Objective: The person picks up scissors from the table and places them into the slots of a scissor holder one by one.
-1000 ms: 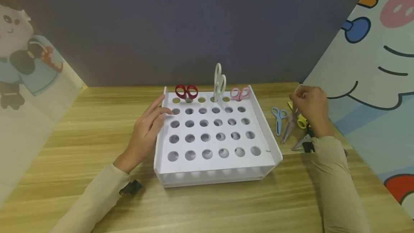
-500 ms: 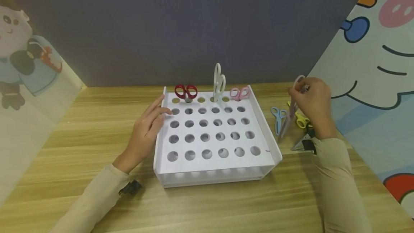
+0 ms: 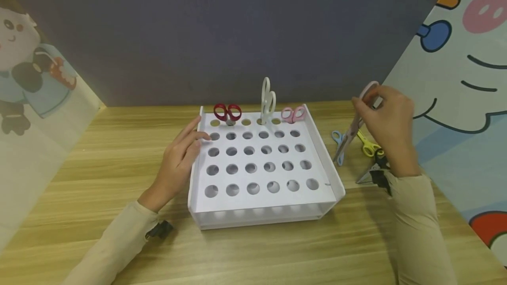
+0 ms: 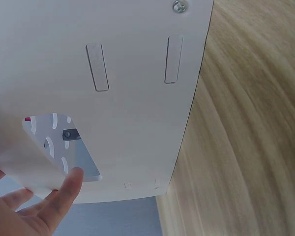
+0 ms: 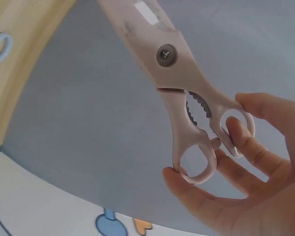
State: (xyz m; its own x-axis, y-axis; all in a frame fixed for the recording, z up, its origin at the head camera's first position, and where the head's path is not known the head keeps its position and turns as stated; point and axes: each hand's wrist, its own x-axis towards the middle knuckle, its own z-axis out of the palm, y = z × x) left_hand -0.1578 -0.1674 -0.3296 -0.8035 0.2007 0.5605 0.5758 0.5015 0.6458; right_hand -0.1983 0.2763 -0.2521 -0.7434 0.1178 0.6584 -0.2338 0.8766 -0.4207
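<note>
My right hand point(image 3: 390, 122) holds pale pink kitchen scissors point(image 3: 350, 133) by the finger rings, raised over the table right of the white rack point(image 3: 269, 204), blades slanting down-left. In the right wrist view, fingers and thumb touch the rings; the toothed inner grips of the scissors point(image 5: 187, 73) show, while the blade tips run out of frame. My left hand point(image 3: 174, 166) rests on the rack's left side, one fingertip over the top rim. In the left wrist view, a digit of my left hand point(image 4: 54, 211) lies at the side panel's cutout.
Red scissors point(image 3: 227, 114), white scissors point(image 3: 263, 109) and small pink scissors point(image 3: 292, 118) stand in the rack's back row of holes. Blue scissors point(image 3: 340, 160), yellow scissors point(image 3: 362, 137) and a black-handled cutting tool point(image 3: 380, 158) lie right of the rack. A grey panel point(image 3: 253, 34) stands behind.
My right hand has lifted the pale pink scissors off the table and shifted slightly right; the blades now overlap the blue scissors in the head view. My left hand has stayed put.
</note>
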